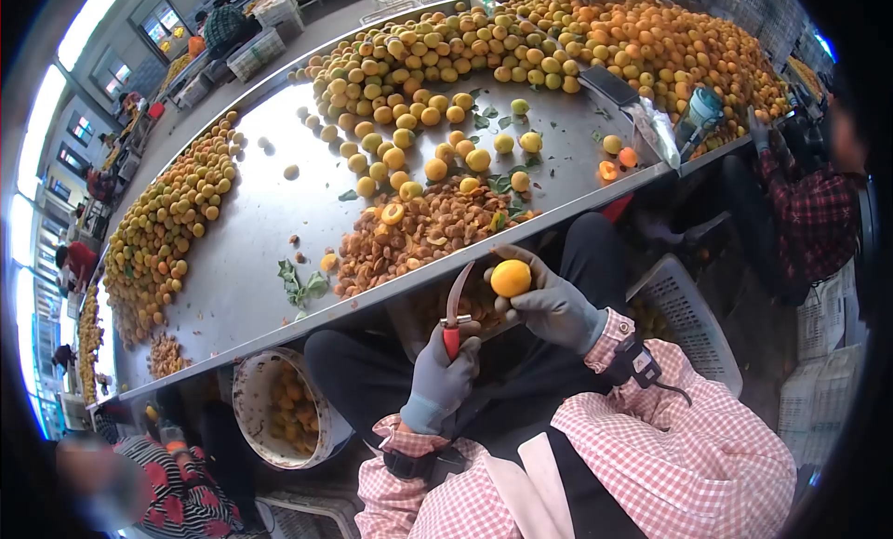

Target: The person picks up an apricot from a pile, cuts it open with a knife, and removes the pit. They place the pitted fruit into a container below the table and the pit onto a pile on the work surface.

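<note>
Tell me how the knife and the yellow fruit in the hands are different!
The knife is long and thin with a curved blade, but the fruit is round. The knife has a red handle, while the fruit is yellow-orange. The left hand grips the knife; the right hand holds the fruit. Both are held up near the edge of the table.
</note>
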### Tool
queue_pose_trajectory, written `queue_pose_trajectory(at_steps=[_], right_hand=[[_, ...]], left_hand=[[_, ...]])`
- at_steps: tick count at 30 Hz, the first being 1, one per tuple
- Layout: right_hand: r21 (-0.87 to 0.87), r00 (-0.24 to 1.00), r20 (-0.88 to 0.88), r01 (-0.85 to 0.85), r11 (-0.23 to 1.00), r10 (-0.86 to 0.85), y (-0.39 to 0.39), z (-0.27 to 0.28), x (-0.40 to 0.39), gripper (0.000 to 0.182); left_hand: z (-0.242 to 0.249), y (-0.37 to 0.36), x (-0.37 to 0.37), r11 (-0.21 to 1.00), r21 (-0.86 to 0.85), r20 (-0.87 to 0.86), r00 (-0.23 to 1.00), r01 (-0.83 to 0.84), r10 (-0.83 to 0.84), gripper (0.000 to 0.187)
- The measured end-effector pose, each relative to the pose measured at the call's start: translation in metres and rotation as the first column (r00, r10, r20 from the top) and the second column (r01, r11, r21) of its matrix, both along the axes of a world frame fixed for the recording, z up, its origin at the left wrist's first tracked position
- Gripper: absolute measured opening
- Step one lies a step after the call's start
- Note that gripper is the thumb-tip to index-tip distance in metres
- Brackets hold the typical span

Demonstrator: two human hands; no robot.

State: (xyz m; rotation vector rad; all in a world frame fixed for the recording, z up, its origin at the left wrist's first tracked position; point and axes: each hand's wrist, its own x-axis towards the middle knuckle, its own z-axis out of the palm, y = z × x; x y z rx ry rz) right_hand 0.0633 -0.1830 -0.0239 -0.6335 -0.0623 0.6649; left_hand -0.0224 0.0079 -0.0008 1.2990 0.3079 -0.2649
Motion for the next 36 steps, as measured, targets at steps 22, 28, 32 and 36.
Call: queue_pose_trajectory(at_steps=[22,28,32,36], right_hand=[[-0.617,0.886,0.420,0.120,0.778,0.197,0.023,0.029,-0.014,0.064],[-0.513,0.913,0.274,-0.127,0.849,0.302,0.032,0.027,-0.018,0.051],[-0.462,0.947,0.256,-0.055,0.885,0.193,0.055,0.028,-0.024,0.047],[-0.348,0.942,0.225,-0.160,0.924,0.248,0.067,0.039,-0.027,0.045]], left_hand=[[-0.013,0.013,-0.011,0.529,0.834,0.382,0.856,-0.157,-0.349,0.058],[-0.009,0.021,-0.022,0.535,0.836,0.350,0.870,-0.123,-0.347,0.050],[-0.041,0.031,-0.027,0.489,0.869,0.231,0.935,-0.073,-0.270,0.035],[-0.042,0.036,-0.037,0.483,0.857,0.311,0.927,-0.179,-0.209,0.036]])
